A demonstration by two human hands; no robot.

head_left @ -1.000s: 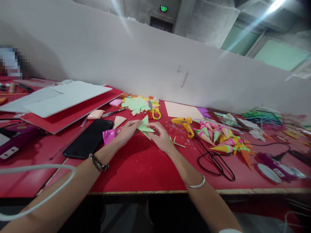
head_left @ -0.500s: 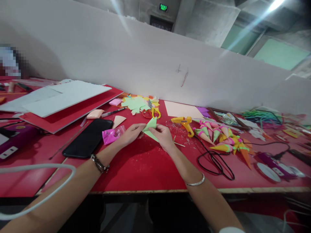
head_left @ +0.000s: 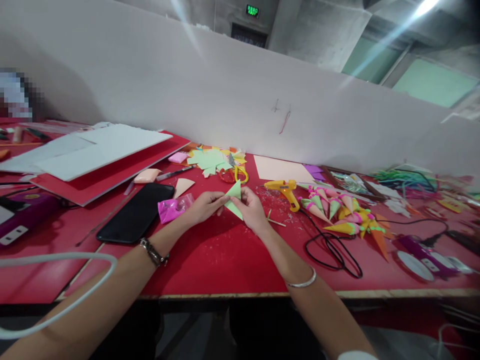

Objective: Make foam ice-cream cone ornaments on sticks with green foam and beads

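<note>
A piece of light green paper (head_left: 235,192), pointed at the top, is held between both hands above the red table. My left hand (head_left: 210,205) pinches its left edge with thumb and fingers. From the other side my right hand (head_left: 252,207) grips it, the thumb lying across its face. Just beyond the paper lie scissors (head_left: 241,174) with yellow and red handles. Near my left wrist is a bag of bright pink material (head_left: 172,209). A yellow glue gun (head_left: 282,188) rests to the right of my right hand.
A black phone (head_left: 135,214) lies left of my hands. Green paper scraps (head_left: 209,161) are heaped at the back. On the right are several decorated paper cones (head_left: 330,201) and a coiled black cord (head_left: 332,250). White boards (head_left: 101,150) are stacked at the left. A grey partition (head_left: 225,90) stands behind.
The fingers of my left hand have shifted slightly on the green paper. Both hands keep nearly the same place, and the things on the table have not moved.
</note>
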